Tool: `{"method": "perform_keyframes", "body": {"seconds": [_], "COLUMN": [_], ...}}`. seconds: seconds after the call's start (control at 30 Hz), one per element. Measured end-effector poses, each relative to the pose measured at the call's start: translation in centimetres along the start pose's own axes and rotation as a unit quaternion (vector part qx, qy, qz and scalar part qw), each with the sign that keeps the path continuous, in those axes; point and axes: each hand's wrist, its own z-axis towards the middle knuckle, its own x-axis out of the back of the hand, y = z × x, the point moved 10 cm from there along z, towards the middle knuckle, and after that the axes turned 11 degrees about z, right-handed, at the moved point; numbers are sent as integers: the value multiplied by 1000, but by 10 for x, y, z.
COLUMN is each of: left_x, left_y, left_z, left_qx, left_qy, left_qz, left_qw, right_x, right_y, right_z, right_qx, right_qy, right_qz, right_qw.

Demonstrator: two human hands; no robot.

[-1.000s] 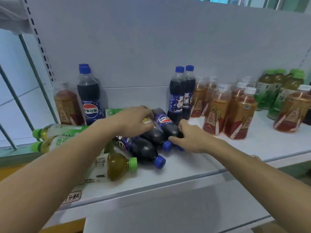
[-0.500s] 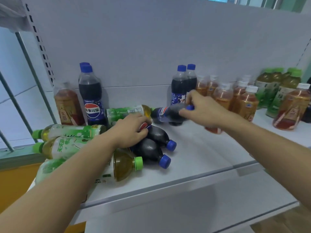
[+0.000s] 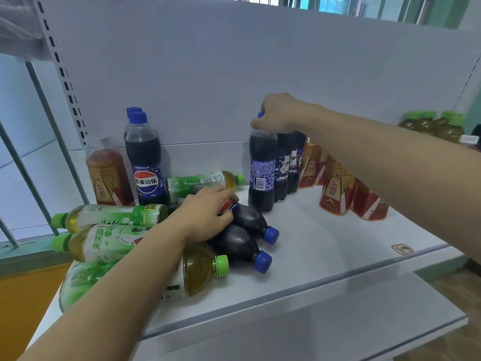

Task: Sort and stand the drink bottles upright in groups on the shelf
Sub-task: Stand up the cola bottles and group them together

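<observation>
A: Your right hand (image 3: 277, 113) has its grip pinched round the blue cap of the upright cola bottle (image 3: 261, 170), which stands on the shelf (image 3: 325, 246) at the front of the cola row.

B: Settle its base flat and just beside its neighbours before you let go; a tall, narrow bottle probably tips easily.

A: Your left hand (image 3: 205, 214) curls over the nearer lying cola bottle (image 3: 250, 217), grip closed on its label end. A second one (image 3: 242, 243) lies touching it, blue caps pointing toward you.

B: Lift that one by the body, I'd say, so the green tea bottles (image 3: 109, 217) piled beside it don't roll.

A: The colas look dark, almost black, with blue labels. Red-labelled tea bottles (image 3: 338, 194) stand right of the cola row.
</observation>
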Motion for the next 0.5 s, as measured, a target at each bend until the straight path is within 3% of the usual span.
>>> {"method": "perform_keyframes", "body": {"seconds": [0.3,0.43,0.5], "left_x": [1,7,13], "left_y": [0,4,4], "left_z": [1,-2,-4], "left_qx": [1,-7,-10], "left_qy": [0,16,38], "left_qz": [-13,-31,-44], "left_qw": [1000,999,998], "right_x": [7,21,2], "right_y": [9,10,15], "right_z": [-18,-54,-81], "right_qx": [-26,6,33], "right_qy": [-10,95,90], "right_qz": [34,83,115], "right_qw": [999,992,989]}}
